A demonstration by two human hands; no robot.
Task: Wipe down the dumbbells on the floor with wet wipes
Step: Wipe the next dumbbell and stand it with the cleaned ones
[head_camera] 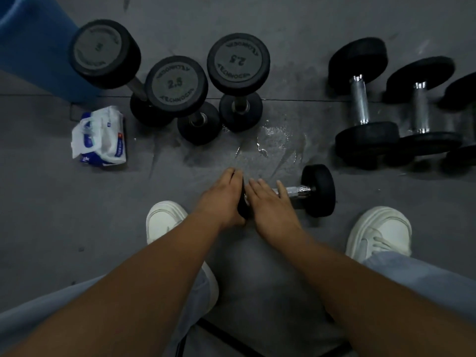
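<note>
Lying on its side on the grey floor [77, 228] between two white shoes [164, 220], a small dumbbell with round black ends and a shiny silver bar [319, 190]. Gripping its left black end with the left hand [221, 199], fingers curling over the edge. Resting the right hand [270, 204] on the bar, fingers lying fairly straight, grasping nothing.

black dumbbells [318, 190] with chrome handles, grey end caps with raised lettering, white-and-blue wipes pack [101, 136], grey speckled floor [77, 215] with wet sheen, white shoes [378, 233], blue mat [31, 42]
</note>
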